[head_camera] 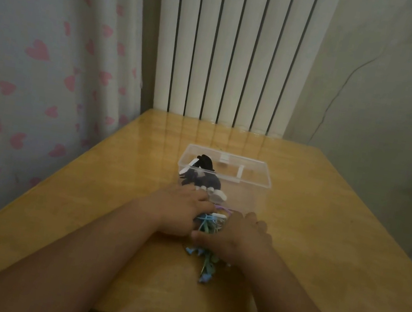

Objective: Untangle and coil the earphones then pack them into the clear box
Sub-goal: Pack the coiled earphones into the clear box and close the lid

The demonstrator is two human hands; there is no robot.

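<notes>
One curtain [39, 51] with pink hearts hangs on the left, beside one white ribbed radiator [238, 52] behind the desk [84, 190]. One clear box [247, 198] stands open on the desk, near the middle. Its left end holds one bundle of black earphones [203, 178] with white parts, some poking above the rim. The rest of the box looks bare, though its clear walls make that hard to judge.

Two hands work just in front of the box. The left hand [179, 208] lies against the box's near-left corner, its fingers curled into one tangle of coloured earphones [208, 223], gripping it. The tangle lies on the desk between the hands, outside the box, with blue, green and purple cords. How many sets it holds is too blurred to count. Its lower end trails out toward the viewer.

The right hand [237, 237] covers the tangle from the right. Its thumb is hooked across the cords and its fingers reach forward over them, so it seems to hold the tangle too.
</notes>
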